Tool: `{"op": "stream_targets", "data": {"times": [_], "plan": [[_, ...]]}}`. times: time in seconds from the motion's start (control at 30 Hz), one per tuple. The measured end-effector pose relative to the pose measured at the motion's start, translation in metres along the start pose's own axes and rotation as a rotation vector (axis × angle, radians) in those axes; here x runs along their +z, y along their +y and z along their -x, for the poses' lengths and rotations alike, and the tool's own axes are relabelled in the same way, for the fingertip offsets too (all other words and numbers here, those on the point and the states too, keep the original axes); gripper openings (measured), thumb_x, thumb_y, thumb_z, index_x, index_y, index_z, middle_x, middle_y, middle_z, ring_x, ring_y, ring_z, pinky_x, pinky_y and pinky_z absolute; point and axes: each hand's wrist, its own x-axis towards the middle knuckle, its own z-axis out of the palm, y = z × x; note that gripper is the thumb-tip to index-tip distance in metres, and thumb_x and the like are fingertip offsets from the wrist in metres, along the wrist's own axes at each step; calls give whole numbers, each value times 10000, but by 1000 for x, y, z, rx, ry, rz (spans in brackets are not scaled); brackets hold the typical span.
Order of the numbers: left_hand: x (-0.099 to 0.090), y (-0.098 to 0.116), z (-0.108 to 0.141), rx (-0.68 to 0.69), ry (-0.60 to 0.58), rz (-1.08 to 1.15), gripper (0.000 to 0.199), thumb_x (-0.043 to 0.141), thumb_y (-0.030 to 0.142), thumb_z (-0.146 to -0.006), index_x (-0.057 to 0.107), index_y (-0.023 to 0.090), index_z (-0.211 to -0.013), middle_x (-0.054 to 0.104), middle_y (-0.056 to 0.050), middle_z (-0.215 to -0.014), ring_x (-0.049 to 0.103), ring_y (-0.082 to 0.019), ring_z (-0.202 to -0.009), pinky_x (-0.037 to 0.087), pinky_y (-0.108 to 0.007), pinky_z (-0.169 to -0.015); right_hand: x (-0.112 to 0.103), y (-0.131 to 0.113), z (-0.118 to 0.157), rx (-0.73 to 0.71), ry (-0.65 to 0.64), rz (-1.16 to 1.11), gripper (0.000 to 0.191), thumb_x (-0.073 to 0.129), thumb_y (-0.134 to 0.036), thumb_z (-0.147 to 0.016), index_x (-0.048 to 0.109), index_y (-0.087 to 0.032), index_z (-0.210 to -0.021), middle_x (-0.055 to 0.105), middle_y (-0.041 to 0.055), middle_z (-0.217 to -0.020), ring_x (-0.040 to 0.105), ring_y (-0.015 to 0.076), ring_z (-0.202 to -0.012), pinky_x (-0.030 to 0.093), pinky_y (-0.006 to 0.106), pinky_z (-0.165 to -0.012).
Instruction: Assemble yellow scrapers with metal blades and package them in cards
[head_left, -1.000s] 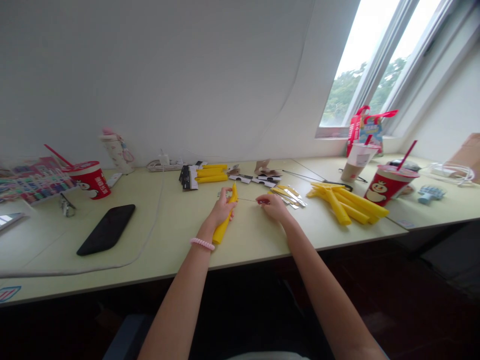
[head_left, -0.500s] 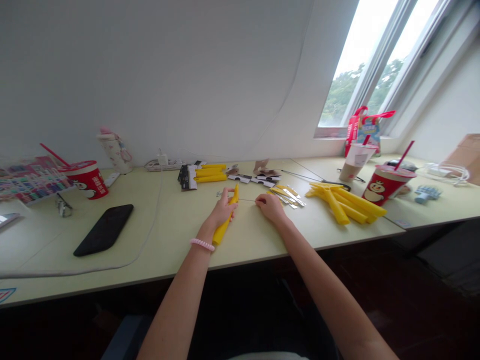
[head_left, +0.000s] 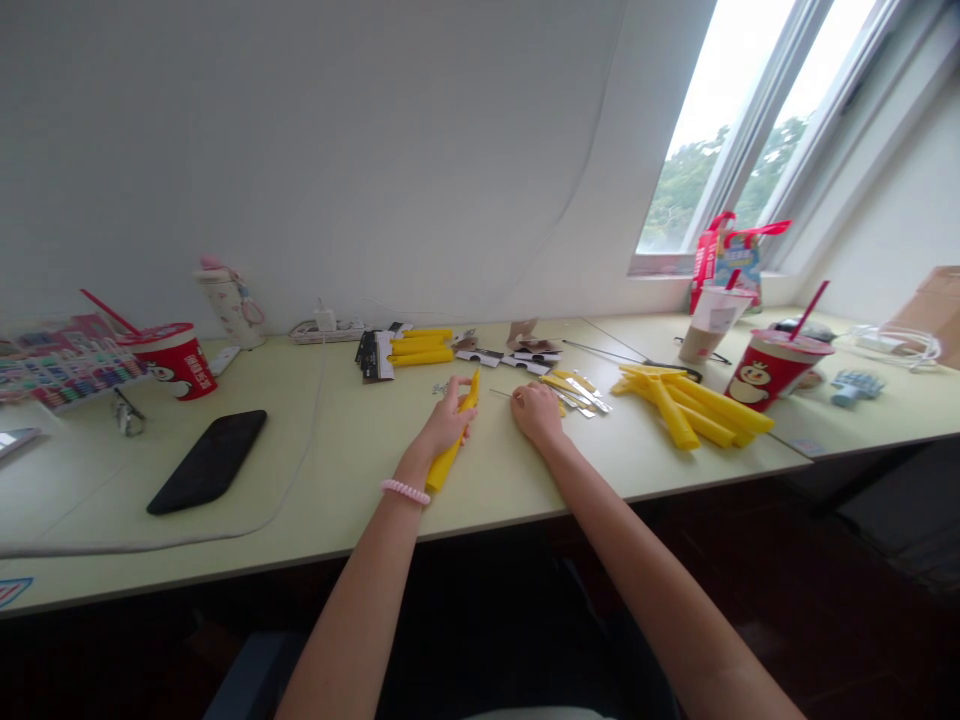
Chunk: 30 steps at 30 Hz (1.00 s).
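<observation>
My left hand (head_left: 450, 420) is wrapped round a yellow plastic tube (head_left: 448, 462), which slants up and away and narrows at its far end. A pink coil band circles that wrist. Low over the table, my right hand (head_left: 536, 410) is closed on a thin metal rod (head_left: 501, 392), whose bare end points left toward the tube; its other end is hidden in the fingers. Rod and tube are apart. Just right of this hand lie flat silver and yellow strips (head_left: 577, 390). Small metal pieces (head_left: 440, 388) lie beside my left fingers.
More yellow tubes (head_left: 690, 405) are heaped at the right, and several (head_left: 421, 348) lie at the back by black cards (head_left: 373, 357). Red cups (head_left: 776, 372) with straws stand on both sides. A black phone (head_left: 210, 460) and white cable (head_left: 296, 480) lie left.
My right hand has shifted slightly and turned, and the rod's end has drawn away from the yellow tube. My left hand stays nearly still, still gripping the tube.
</observation>
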Motion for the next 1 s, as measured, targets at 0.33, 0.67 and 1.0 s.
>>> {"op": "stream_targets", "data": {"times": [0.33, 0.67, 1.0], "plan": [[4, -2, -3, 38, -5, 9, 393, 450, 170, -800, 335, 227, -1172, 541, -52, -953, 448, -26, -432, 364, -167, -368, 9, -40, 0, -28, -75, -232, 260, 469, -254, -825, 712, -166, -797, 671, 92, -793, 536, 188, -788, 342, 274, -686], [0, -2, -2, 11, 0, 94, 422, 478, 176, -793, 325, 252, -1179, 532, -28, -904, 456, -27, -438, 368, -165, -377, 5, -40, -5, 97, -155, -514, 189, 544, -236, -716, 706, -140, -703, 680, 56, -681, 565, 145, -616, 353, 227, -549], [-2, -5, -3, -29, -13, 173, 451, 495, 165, -781, 310, 260, -1181, 514, 9, -800, 454, -34, -417, 367, -173, -376, 8, -34, -15, 26, -247, -559, 167, 531, -254, -686, 643, -132, -663, 643, 34, -679, 540, 128, -636, 347, 212, -540]]}}
